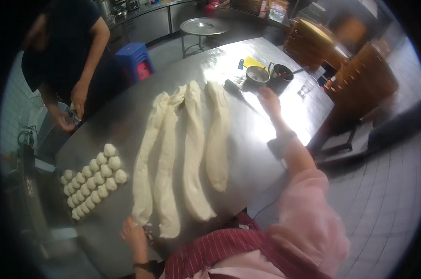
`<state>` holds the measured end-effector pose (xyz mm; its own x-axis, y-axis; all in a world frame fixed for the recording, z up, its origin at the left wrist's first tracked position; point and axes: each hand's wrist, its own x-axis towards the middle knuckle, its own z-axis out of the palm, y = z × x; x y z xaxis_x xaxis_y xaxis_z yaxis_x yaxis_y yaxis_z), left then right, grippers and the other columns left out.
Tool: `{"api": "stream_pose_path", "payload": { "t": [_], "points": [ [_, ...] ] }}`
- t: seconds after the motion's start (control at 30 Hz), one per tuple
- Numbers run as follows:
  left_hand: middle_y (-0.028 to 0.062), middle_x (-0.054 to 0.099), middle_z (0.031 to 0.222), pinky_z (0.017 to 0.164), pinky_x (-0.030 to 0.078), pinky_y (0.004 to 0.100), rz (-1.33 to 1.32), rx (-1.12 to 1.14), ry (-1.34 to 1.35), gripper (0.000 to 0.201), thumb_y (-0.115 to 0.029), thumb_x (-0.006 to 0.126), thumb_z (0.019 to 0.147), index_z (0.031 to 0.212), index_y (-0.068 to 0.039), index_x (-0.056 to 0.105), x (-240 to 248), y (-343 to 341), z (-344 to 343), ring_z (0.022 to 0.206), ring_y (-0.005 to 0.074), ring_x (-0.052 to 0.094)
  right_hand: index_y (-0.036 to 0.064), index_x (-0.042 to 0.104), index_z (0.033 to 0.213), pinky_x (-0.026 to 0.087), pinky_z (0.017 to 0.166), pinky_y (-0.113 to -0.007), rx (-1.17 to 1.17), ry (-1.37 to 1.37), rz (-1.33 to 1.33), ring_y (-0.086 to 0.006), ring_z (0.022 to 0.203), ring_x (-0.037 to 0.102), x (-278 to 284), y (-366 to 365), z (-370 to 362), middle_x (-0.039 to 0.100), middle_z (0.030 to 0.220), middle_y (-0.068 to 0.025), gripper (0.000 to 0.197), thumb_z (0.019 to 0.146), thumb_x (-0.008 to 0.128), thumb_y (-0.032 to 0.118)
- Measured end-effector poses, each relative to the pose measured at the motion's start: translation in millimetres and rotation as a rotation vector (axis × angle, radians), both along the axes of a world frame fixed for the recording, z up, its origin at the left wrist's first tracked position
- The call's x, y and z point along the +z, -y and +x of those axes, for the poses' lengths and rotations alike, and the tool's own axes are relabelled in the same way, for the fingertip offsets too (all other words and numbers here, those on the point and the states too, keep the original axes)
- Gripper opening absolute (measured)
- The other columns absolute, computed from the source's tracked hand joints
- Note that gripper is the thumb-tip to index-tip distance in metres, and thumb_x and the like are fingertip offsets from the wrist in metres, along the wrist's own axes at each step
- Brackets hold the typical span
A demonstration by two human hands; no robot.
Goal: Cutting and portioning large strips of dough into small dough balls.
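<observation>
Four long strips of pale dough lie side by side on the steel table: a leftmost strip (145, 162), a second strip (167, 172), a third strip (194, 153) and a shorter right strip (217, 139). At the near end of the leftmost strip is my left hand (135, 235), touching or just beside the dough; its fingers are too blurred to read. My right hand (269, 100) reaches to the far right, fingers closed at the near rim of a small metal bowl (258, 75) holding something whitish. Beside that bowl stands a dark pot (282, 76) with a long-handled utensil (298, 72) in it.
Rows of round dough balls (93, 179) sit at the table's left. A dark flat tool (233, 88), yellow item (253, 63) and clear glass (305, 88) lie near the bowl. Another person (75, 51) works at the left; wooden steamers (366, 86) stand right.
</observation>
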<state>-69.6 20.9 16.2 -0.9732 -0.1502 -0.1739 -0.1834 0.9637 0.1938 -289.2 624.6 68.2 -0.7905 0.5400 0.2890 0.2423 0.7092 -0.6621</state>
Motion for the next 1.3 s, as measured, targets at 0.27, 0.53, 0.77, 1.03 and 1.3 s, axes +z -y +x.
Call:
{"api": "stream_pose_path", "payload": {
  "t": [0.27, 0.53, 0.77, 1.03, 1.3],
  "points": [
    [0.018, 0.043, 0.135, 0.105, 0.027, 0.048, -0.155, 0.37, -0.241, 0.067, 0.006, 0.055, 0.072, 0.136, -0.004, 0.037, 21, -95, -14, 0.127, 0.0355, 0.039, 0.005, 0.062, 0.114, 0.047, 0.087, -0.043, 0.095, 0.011, 0.222, -0.0368, 0.098, 0.062, 26, -132, -162, 0.064, 0.102, -0.0234, 0.039, 0.079, 0.056, 0.02],
    [0.0211, 0.045, 0.133, 0.105, 0.028, 0.048, -0.262, 0.261, -0.323, 0.056, 0.003, 0.055, 0.074, 0.129, -0.001, 0.046, 46, -191, -71, 0.124, 0.0394, 0.041, 0.0008, 0.068, 0.084, 0.051, 0.074, -0.043, 0.284, 0.283, 0.372, -0.0362, 0.084, 0.065, -39, -180, -270, 0.067, 0.087, -0.0211, 0.02, 0.078, 0.056, 0.015],
    [0.0173, 0.048, 0.127, 0.103, 0.029, 0.0489, -0.307, 0.301, -0.28, 0.042, -0.005, 0.059, 0.077, 0.118, -0.005, 0.054, 57, -234, -73, 0.121, 0.034, 0.045, 0.006, 0.071, 0.091, 0.05, 0.071, -0.041, 0.419, 0.719, 0.483, -0.0288, 0.086, 0.067, -85, -282, -320, 0.069, 0.089, -0.0166, 0.043, 0.07, 0.072, 0.043],
    [0.0126, 0.054, 0.125, 0.104, 0.029, 0.0543, -0.303, 0.478, -0.187, 0.03, -0.012, 0.057, 0.08, 0.11, -0.009, 0.06, 47, -236, -57, 0.12, 0.0305, 0.048, 0.0043, 0.07, 0.095, 0.049, 0.071, -0.04, 0.56, 0.758, 0.453, -0.0261, 0.087, 0.068, -115, -321, -349, 0.069, 0.089, -0.0181, 0.049, 0.073, 0.07, 0.048],
    [0.0142, 0.054, 0.124, 0.104, 0.03, 0.0525, -0.227, 0.487, -0.247, 0.029, -0.011, 0.054, 0.082, 0.111, -0.008, 0.059, 46, -237, -53, 0.115, 0.0312, 0.05, 0.003, 0.053, 0.12, 0.046, 0.084, -0.044, 0.703, 0.662, 0.458, -0.0383, 0.106, 0.058, -108, -326, -359, 0.062, 0.111, -0.0228, 0.054, 0.083, 0.062, 0.041]
  ]
}}
